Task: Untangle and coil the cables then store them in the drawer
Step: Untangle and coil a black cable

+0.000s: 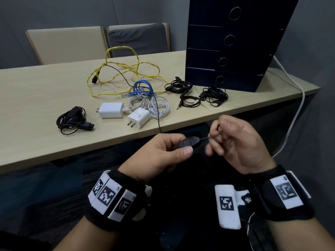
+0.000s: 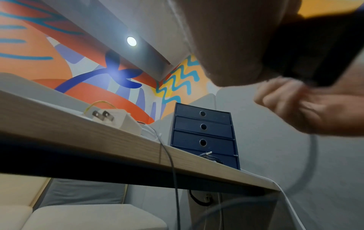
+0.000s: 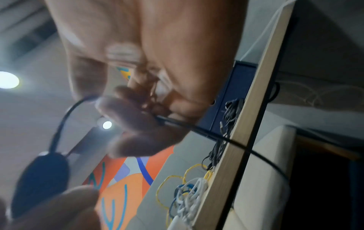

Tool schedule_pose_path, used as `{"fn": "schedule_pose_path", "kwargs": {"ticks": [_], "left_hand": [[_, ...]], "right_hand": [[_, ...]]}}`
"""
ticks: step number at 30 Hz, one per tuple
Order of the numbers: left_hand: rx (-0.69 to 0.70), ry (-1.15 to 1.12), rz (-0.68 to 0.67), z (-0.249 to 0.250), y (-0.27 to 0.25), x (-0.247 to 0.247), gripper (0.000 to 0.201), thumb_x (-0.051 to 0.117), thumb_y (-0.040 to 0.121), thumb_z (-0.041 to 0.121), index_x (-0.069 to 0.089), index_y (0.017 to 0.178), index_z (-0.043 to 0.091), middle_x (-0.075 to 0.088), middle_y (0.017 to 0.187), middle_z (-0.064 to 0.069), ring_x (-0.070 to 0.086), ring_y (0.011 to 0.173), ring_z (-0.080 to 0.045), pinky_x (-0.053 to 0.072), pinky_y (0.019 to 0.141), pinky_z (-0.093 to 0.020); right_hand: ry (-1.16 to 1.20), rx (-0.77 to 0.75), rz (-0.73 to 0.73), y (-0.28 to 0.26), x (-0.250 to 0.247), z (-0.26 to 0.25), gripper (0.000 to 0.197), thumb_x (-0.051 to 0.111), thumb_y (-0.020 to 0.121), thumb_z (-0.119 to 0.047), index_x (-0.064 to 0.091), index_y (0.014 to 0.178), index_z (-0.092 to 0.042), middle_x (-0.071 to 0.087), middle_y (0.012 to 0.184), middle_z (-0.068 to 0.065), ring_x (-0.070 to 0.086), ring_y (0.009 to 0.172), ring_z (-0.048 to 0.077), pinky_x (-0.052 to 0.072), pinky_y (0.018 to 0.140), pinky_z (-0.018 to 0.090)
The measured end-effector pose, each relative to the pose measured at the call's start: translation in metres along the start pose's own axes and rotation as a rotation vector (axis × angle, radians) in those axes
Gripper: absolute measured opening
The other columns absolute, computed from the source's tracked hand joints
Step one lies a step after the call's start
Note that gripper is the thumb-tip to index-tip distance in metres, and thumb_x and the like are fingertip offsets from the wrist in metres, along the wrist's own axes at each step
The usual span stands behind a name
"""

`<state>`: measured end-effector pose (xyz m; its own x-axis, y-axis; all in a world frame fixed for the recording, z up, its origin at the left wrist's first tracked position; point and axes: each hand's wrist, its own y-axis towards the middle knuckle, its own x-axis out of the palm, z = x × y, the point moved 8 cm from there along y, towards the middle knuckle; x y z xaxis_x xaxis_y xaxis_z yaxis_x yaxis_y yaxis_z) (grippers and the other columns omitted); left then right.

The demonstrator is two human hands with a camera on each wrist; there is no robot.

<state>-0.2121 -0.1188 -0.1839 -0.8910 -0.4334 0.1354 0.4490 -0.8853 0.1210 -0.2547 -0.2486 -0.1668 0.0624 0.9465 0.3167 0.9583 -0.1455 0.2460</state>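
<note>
Left hand grip pinches black cable at its oval plug, below bench edge, 6 o'clock. Right hand grip pinches the cord. Drawer unit at 1 o'clock.

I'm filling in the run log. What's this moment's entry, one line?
left hand: grips black pod | right hand: pinches its cable | cable end: in yellow tangle | drawers: closed
</note>
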Motion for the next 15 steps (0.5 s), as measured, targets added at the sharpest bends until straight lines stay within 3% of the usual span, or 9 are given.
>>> {"fn": "schedule_pose_path", "kwargs": {"ticks": [2, 5, 7, 10, 12, 13, 15], "left_hand": [[0.044, -0.113, 0.066, 0.003, -0.001, -0.011, 0.036, 0.080, 0.068, 0.049, 0.059, 0.071, 0.020, 0.032, 0.054, 0.006, 0.021, 0.044, -0.007, 0.017, 0.039, -0.018], [0.075, -0.336, 0.146, 0.009, 0.000, -0.028, 0.046, 0.083, 0.064, 0.049, 0.048, 0.069, 0.019, 0.031, 0.055, 0.008, 0.023, 0.044, -0.003, 0.022, 0.038, -0.012], [0.102, -0.443, 0.169, 0.017, -0.003, -0.036, 0.044, 0.082, 0.062, 0.052, 0.051, 0.064, 0.021, 0.032, 0.053, 0.010, 0.020, 0.043, -0.002, 0.020, 0.036, -0.013], [0.192, -0.559, 0.206, 0.037, -0.012, -0.052, 0.042, 0.080, 0.062, 0.054, 0.053, 0.061, 0.022, 0.029, 0.052, 0.012, 0.013, 0.043, -0.005, 0.019, 0.034, -0.013], [0.244, -0.535, 0.227, 0.048, -0.019, -0.061, 0.044, 0.079, 0.062, 0.057, 0.053, 0.061, 0.021, 0.021, 0.055, 0.010, 0.012, 0.044, -0.005, 0.019, 0.034, -0.013], [0.247, -0.512, 0.228, 0.049, -0.021, -0.062, 0.044, 0.079, 0.062, 0.058, 0.053, 0.060, 0.022, 0.018, 0.056, 0.009, 0.012, 0.044, -0.006, 0.019, 0.034, -0.014], [0.224, -0.469, 0.228, 0.043, -0.021, -0.062, 0.044, 0.081, 0.061, 0.056, 0.053, 0.061, 0.022, 0.018, 0.057, 0.008, 0.015, 0.045, -0.005, 0.020, 0.036, -0.014]], "right_hand": [[-0.075, 0.076, -0.044, -0.003, -0.003, 0.009, 0.040, 0.081, 0.072, -0.046, 0.053, 0.065, -0.018, 0.040, 0.065, 0.006, 0.035, 0.043, 0.012, 0.041, 0.046, 0.026], [-0.184, 0.095, 0.004, -0.004, -0.015, 0.016, 0.022, 0.071, 0.082, -0.021, 0.049, 0.081, -0.015, 0.036, 0.060, 0.003, 0.027, 0.041, 0.008, 0.031, 0.039, 0.021], [-0.236, 0.077, 0.058, -0.004, -0.021, 0.017, 0.014, 0.063, 0.082, -0.012, 0.051, 0.088, -0.010, 0.035, 0.056, -0.002, 0.023, 0.040, 0.007, 0.027, 0.038, 0.020], [-0.220, 0.037, 0.121, -0.003, -0.032, 0.014, 0.030, 0.079, 0.078, -0.031, 0.059, 0.081, -0.010, 0.035, 0.052, -0.006, 0.024, 0.039, 0.005, 0.027, 0.039, 0.018], [-0.222, 0.063, 0.128, -0.003, -0.032, 0.015, 0.036, 0.076, 0.075, -0.049, 0.065, 0.078, -0.015, 0.034, 0.051, -0.005, 0.024, 0.039, 0.006, 0.026, 0.038, 0.018], [-0.231, 0.090, 0.141, -0.001, -0.030, 0.018, 0.035, 0.070, 0.078, -0.051, 0.066, 0.080, -0.016, 0.036, 0.053, -0.003, 0.023, 0.039, 0.006, 0.024, 0.037, 0.018], [-0.322, 0.117, 0.179, 0.009, -0.025, 0.025, 0.025, 0.057, 0.091, -0.039, 0.067, 0.089, -0.016, 0.048, 0.062, 0.000, 0.026, 0.036, 0.002, 0.020, 0.035, 0.017]]}}
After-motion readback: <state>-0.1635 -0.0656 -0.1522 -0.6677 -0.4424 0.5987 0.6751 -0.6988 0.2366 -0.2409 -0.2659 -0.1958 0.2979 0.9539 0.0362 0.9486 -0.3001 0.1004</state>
